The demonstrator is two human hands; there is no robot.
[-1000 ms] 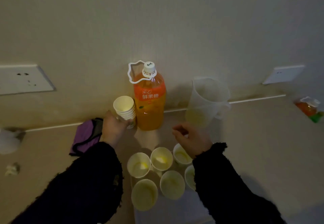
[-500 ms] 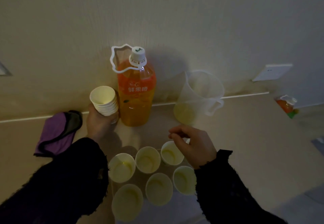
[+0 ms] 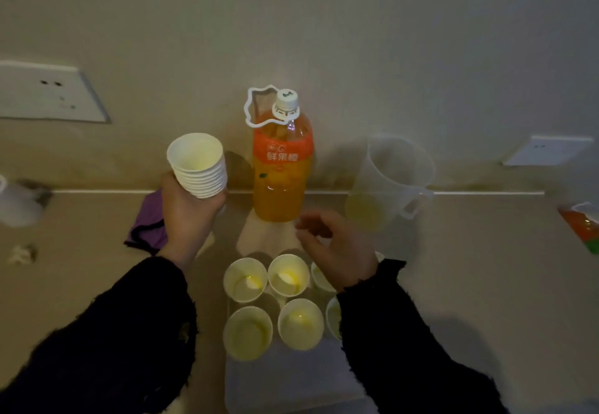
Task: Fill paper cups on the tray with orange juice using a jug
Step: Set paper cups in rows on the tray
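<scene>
**A:** Starting at the left, what does the person have in hand?

**B:** Past the purple cloth (image 3: 147,222), the left hand (image 3: 186,215) is wrapped round a stack of paper cups (image 3: 199,167) and holds it up, mouth tipped toward the camera. That hand is occupied.

**A:** And in the middle?

**B:** The juice bottle (image 3: 282,167) stands capped and upright against the wall. In front of it, the cups on the tray (image 3: 246,279) sit in two rows on the tray (image 3: 291,381). Each visible one has only a little yellow at the bottom, so the filling looks far from done. The right-hand pair is partly hidden by a sleeve.

**A:** The other hand?

**B:** The right hand (image 3: 337,251) hovers above the back row with its fingers loosely curled. Nothing shows in them.

**A:** So where is the jug?

**B:** The jug (image 3: 389,183) is beyond that hand and to its right, near the wall and apart from the fingers. It stands upright, its long axis vertical, with a shallow pool of juice inside and its handle turned rightward. The right hand is clearly the nearer one, and a reach forward and right would likely meet the handle.
</scene>
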